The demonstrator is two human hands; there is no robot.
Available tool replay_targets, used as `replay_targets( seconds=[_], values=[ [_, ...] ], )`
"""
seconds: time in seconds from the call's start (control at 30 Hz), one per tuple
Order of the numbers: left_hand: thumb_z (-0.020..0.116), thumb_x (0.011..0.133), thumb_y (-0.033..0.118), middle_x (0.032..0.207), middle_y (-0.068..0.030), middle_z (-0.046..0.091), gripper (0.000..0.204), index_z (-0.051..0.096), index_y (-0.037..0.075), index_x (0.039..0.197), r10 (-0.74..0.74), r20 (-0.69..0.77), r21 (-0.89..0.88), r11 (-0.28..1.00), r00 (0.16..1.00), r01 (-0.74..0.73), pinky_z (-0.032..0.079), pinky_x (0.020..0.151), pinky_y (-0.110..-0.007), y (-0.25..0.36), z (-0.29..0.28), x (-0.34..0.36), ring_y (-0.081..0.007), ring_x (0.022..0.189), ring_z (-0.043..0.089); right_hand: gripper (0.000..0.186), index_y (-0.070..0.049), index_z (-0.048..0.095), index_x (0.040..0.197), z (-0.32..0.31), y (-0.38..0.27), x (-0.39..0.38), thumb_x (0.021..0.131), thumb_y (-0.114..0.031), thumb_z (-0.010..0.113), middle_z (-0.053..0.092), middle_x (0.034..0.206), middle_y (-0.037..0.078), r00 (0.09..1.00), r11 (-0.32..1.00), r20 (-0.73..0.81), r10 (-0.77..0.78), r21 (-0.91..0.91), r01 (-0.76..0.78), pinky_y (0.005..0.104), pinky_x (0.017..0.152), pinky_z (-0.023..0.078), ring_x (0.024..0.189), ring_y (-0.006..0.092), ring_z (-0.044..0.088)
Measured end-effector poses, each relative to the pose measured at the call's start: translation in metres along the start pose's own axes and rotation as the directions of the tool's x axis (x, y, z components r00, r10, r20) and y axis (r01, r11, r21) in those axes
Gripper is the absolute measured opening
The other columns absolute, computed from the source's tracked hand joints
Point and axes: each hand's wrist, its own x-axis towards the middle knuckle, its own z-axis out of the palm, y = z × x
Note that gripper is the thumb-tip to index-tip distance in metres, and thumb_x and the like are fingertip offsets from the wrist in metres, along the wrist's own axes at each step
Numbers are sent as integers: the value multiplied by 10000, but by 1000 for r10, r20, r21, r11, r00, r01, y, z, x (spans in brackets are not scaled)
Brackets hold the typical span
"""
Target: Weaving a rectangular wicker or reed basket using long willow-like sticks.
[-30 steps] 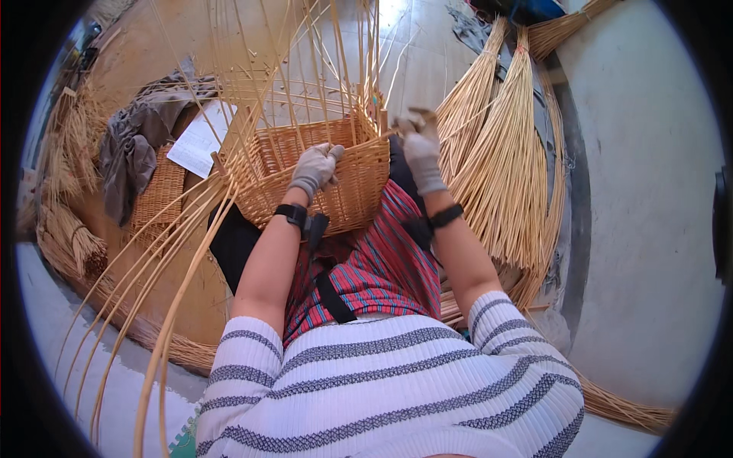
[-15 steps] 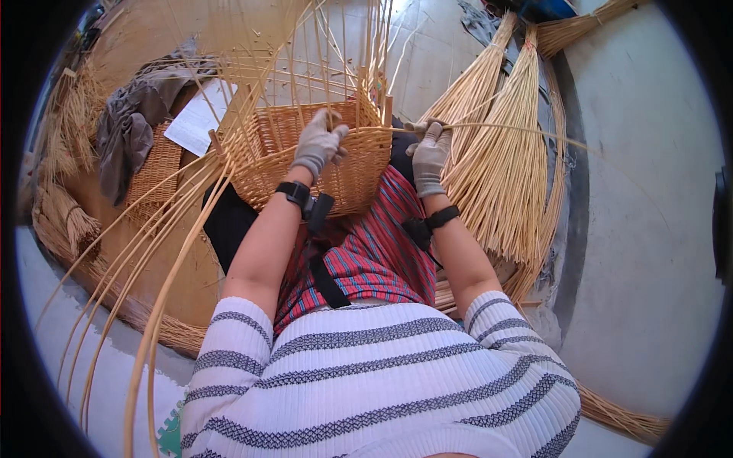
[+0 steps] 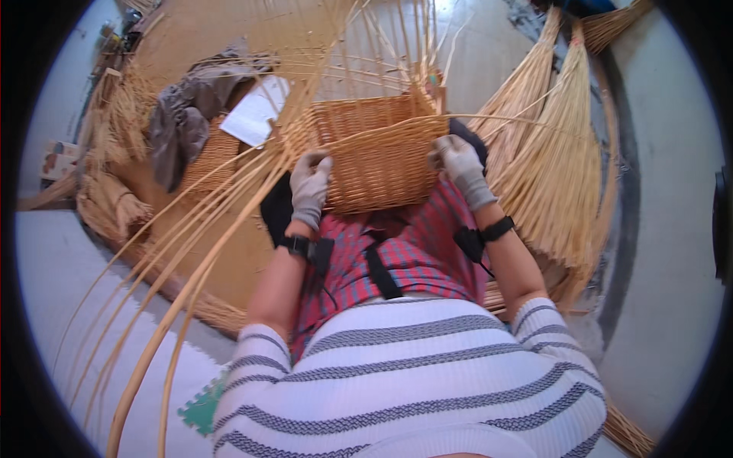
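Note:
An unfinished wicker basket [image 3: 382, 168] rests against my lap, its front wall facing me. Long uncut canes rise from its far side, and a fan of loose canes [image 3: 178, 307] runs from its left corner toward me. In a grey work glove, my left hand [image 3: 311, 187] is closed on the basket's left front edge. My right hand [image 3: 461, 168], gloved too, grips the right front edge, fingertips partly hidden. One thin cane [image 3: 513, 118] sticks out to the right from the front rim, above my right hand and apart from it.
Large sheaves of pale canes [image 3: 546, 183] lie at the right. To the left are a grey cloth [image 3: 179, 126], a white paper sheet [image 3: 256, 114], a woven wicker panel [image 3: 210, 156] and more cane bundles [image 3: 126, 206]. A green foam mat piece [image 3: 205, 408] shows at lower left.
My left hand has moved from above the front rim down to the left edge. My right hand has let go of the thin cane and taken the right edge. The view has shifted.

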Motion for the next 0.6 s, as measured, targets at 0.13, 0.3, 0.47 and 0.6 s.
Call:
replay_targets(
  seconds=[0.13, 0.3, 0.47, 0.6],
  values=[
    [849, 842, 372, 761, -38, 636, 625, 504, 22, 1227, -122, -314, -10, 992, 941, 125, 407, 404, -258, -26, -55, 4, -114, 466, 515, 551, -18, 476, 1437, 129, 17, -56, 947, -187, 664, 621, 1324, 194, 698, 733, 429, -573, -112, 671, 407, 1067, 482, 1251, 327, 607],
    [773, 848, 523, 768, -59, 652, 629, 513, 46, 1165, -124, -245, -86, 991, 962, 106, 467, 531, -341, -13, -63, -4, -135, 503, 555, 793, 2, 341, 1544, 241, 38, -91, 873, -214, 704, 421, 1553, 225, 449, 389, 686, -573, -255, 885, 399, 1214, 305, 1462, 352, 387],
    [646, 909, 637, 782, -51, 680, 576, 676, 65, 966, -301, -230, 278, 891, 925, 359, 542, 705, -460, -8, -88, -17, -157, 550, 597, 621, -298, 488, 1447, 291, 11, -106, 860, -279, 687, 549, 1369, 93, 157, 73, 634, -757, -156, 985, 807, 960, 287, 1285, 294, 531],
    [598, 1001, 492, 945, -83, 730, 512, 615, 46, 1254, -315, -19, 250, 917, 949, 309, 557, 748, -357, 0, -100, -13, -169, 759, 669, 488, -358, 571, 1359, 267, -2, -114, 887, -259, 646, 588, 1289, 65, -123, -142, 614, -780, 17, 990, 771, 950, 381, 1165, 288, 609]
  ],
)
